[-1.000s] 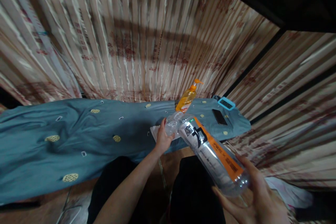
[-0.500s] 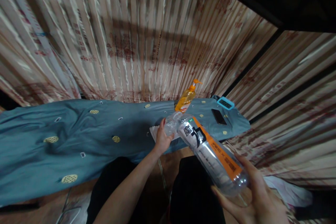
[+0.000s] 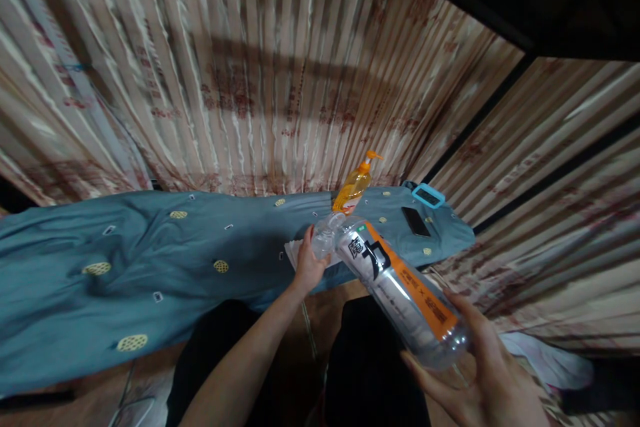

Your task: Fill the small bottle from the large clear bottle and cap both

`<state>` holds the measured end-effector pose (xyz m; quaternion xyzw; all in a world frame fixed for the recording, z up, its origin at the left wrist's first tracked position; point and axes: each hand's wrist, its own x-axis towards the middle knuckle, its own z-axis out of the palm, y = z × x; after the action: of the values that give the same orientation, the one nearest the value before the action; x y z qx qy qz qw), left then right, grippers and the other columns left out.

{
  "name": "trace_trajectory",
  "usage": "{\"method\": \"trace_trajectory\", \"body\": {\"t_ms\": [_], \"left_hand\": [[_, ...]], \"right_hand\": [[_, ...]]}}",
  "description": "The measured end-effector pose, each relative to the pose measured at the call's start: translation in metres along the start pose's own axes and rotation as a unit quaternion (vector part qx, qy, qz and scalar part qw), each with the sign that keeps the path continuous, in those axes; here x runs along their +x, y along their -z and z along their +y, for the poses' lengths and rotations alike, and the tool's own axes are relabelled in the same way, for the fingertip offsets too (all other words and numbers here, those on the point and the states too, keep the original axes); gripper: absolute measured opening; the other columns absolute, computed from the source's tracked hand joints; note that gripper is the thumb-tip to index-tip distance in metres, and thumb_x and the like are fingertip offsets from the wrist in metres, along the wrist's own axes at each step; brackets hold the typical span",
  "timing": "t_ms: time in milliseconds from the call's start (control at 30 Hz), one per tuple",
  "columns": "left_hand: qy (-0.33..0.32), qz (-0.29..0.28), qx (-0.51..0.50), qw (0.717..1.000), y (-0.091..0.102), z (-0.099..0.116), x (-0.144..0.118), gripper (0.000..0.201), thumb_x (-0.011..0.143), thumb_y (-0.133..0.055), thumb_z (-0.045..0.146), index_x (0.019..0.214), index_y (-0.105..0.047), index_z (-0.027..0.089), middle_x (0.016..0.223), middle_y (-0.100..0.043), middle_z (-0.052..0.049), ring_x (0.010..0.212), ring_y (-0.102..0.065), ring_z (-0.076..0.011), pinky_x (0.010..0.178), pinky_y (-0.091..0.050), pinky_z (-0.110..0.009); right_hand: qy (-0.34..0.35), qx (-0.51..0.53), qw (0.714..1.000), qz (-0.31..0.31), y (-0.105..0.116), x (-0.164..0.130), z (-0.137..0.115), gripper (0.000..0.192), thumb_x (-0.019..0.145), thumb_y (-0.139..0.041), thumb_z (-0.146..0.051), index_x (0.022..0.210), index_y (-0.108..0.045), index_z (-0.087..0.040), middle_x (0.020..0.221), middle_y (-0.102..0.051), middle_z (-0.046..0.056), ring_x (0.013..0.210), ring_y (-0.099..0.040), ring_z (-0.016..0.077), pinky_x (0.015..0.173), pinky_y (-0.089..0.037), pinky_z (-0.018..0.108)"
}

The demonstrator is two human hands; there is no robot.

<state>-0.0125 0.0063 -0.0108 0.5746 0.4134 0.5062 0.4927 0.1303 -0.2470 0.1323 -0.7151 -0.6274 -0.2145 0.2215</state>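
My right hand (image 3: 480,353) is wrapped round the base of a large clear plastic bottle (image 3: 395,287) with a silver and orange label. The bottle slants, its narrower end up and to the left. In my left hand (image 3: 309,263) is a small clear cup-like container (image 3: 326,235), its fingers curled about the side. The container meets or overlaps the bottle's upper end; whether they touch I cannot tell. Just behind them a pump bottle (image 3: 354,188) of amber liquid stands on the blue cloth (image 3: 165,247). Some white paper (image 3: 294,250) lies under my left hand.
A dark phone (image 3: 416,221) and a blue-framed digital clock (image 3: 429,195) lie to the right on the cloth-covered surface. Behind it hangs a pleated, patterned curtain (image 3: 280,80). Dark-clad knees (image 3: 375,360) are below, close to the surface's front edge.
The view has shifted very slightly. Both hands keep their hold on the bottle and the container, with almost no movement between them.
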Motion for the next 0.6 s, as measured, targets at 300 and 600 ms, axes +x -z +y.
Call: {"method": "trace_trajectory", "body": {"t_ms": [300,600], "left_hand": [[0.000,-0.010,-0.006,1.000,0.0006,0.0029,0.0002,0.087,0.062,-0.078,0.010,0.141,-0.046,0.025,0.139,-0.061,-0.009,0.132,-0.057,-0.0305,0.120,-0.039,-0.051],[0.001,-0.016,-0.014,1.000,0.0007,0.0001,0.0007,0.090,0.063,-0.078,0.012,0.144,-0.042,0.023,0.144,-0.058,-0.011,0.135,-0.055,-0.0302,0.122,-0.037,-0.050]], "right_hand": [[0.035,-0.025,0.999,0.005,0.0005,0.0012,0.0037,0.076,0.093,-0.055,-0.065,0.146,-0.039,-0.012,0.118,-0.071,0.016,0.093,-0.076,0.0242,0.075,-0.064,0.031],[0.061,-0.035,0.997,0.023,0.0012,0.0058,0.0014,0.075,0.093,-0.056,-0.061,0.143,-0.042,-0.007,0.117,-0.070,0.018,0.087,-0.076,0.0245,0.071,-0.063,0.031]]}}
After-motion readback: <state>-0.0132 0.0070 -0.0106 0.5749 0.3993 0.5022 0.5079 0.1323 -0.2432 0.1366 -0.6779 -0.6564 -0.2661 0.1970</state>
